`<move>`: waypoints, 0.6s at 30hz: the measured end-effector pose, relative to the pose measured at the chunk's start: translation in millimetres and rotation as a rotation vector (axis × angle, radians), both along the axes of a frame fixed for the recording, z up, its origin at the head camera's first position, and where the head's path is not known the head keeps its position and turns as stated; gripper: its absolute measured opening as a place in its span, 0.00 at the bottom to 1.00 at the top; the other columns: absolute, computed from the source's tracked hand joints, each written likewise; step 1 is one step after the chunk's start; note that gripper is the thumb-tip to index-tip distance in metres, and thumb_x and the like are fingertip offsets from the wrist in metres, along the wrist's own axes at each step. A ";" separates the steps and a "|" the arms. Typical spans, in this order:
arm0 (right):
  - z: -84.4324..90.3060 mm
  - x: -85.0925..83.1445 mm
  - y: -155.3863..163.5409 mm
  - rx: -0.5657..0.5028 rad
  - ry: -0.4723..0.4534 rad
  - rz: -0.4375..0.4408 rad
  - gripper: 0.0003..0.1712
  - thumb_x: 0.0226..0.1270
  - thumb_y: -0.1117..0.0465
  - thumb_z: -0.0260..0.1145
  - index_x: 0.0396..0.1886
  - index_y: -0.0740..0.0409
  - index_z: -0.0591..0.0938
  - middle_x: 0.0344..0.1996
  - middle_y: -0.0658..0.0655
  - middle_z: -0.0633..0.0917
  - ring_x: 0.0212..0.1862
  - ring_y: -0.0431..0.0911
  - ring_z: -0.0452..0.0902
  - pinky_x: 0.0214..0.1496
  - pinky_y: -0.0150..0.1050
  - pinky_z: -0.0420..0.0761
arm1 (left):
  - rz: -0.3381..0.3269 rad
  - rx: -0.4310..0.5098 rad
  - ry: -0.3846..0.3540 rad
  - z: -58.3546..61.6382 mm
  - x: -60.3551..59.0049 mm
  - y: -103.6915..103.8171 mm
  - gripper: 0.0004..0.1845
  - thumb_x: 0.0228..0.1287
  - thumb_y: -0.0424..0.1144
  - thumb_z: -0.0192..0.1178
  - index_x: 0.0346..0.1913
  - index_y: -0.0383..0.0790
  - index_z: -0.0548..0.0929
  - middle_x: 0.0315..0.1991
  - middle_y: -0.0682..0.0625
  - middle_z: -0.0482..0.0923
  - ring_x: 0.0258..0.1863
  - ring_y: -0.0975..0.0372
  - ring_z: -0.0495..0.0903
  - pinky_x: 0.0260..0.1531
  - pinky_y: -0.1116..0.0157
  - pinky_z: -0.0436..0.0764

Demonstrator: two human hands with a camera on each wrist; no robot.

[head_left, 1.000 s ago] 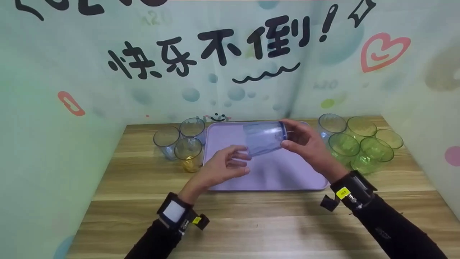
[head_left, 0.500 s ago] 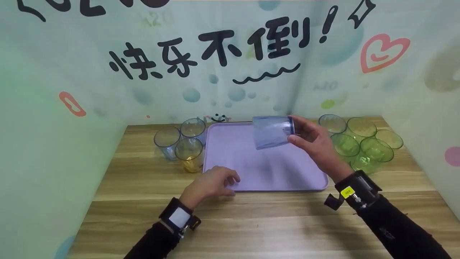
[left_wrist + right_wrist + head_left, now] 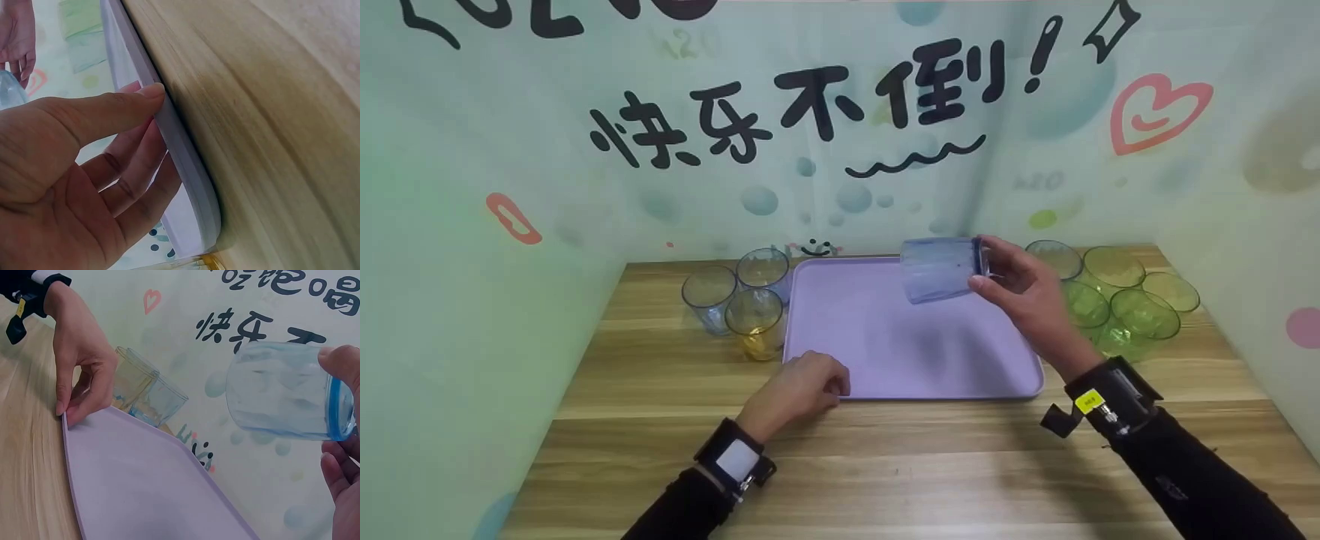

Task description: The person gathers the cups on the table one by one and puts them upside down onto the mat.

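The right hand (image 3: 1024, 300) grips a clear blue cup (image 3: 941, 268) by its rim end, fingers curled round it, held tilted on its side in the air above the far part of the lilac tray (image 3: 885, 360). Green cups (image 3: 1117, 300) cluster just right of the tray on the bench (image 3: 885, 465); three cups (image 3: 739, 294), two bluish and one amber, stand at its left. The left hand (image 3: 799, 390) pinches the tray's near-left edge, thumb above and fingers (image 3: 135, 180) below, which only the wrist views show plainly
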State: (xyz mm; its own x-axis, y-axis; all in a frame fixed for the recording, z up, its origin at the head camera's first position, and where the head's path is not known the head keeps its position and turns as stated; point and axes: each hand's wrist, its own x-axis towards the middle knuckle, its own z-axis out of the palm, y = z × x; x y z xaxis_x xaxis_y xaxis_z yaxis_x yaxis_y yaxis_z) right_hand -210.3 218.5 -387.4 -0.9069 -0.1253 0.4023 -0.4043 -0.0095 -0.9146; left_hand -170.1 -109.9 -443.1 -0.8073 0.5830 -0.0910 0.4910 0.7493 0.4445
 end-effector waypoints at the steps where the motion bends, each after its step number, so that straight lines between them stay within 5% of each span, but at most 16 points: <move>1: 0.1 -0.7 0.6 0.007 0.007 -0.011 0.33 0.64 0.73 0.71 0.69 0.63 0.75 0.54 0.68 0.80 0.55 0.57 0.76 0.56 0.40 0.79 | 0.005 -0.006 0.001 0.1 0.1 0.5 0.06 0.57 0.28 0.70 0.35 0.42 0.88 0.31 0.54 0.82 0.33 0.60 0.79 0.37 0.62 0.79; 9: 0.2 -4.6 7.7 0.047 0.032 -0.072 0.36 0.62 0.74 0.72 0.70 0.66 0.73 0.60 0.66 0.77 0.59 0.55 0.74 0.62 0.40 0.74 | 0.026 -0.035 0.041 -1.5 1.0 2.6 0.07 0.57 0.28 0.70 0.34 0.45 0.88 0.31 0.55 0.82 0.32 0.61 0.79 0.36 0.62 0.79; 18: 3.2 -14.0 18.5 0.241 0.075 -0.208 0.37 0.61 0.70 0.75 0.68 0.70 0.72 0.61 0.64 0.78 0.58 0.51 0.76 0.62 0.39 0.74 | 0.032 -0.054 0.077 -2.2 2.5 2.7 0.06 0.58 0.29 0.70 0.33 0.46 0.88 0.28 0.57 0.80 0.30 0.61 0.78 0.33 0.62 0.78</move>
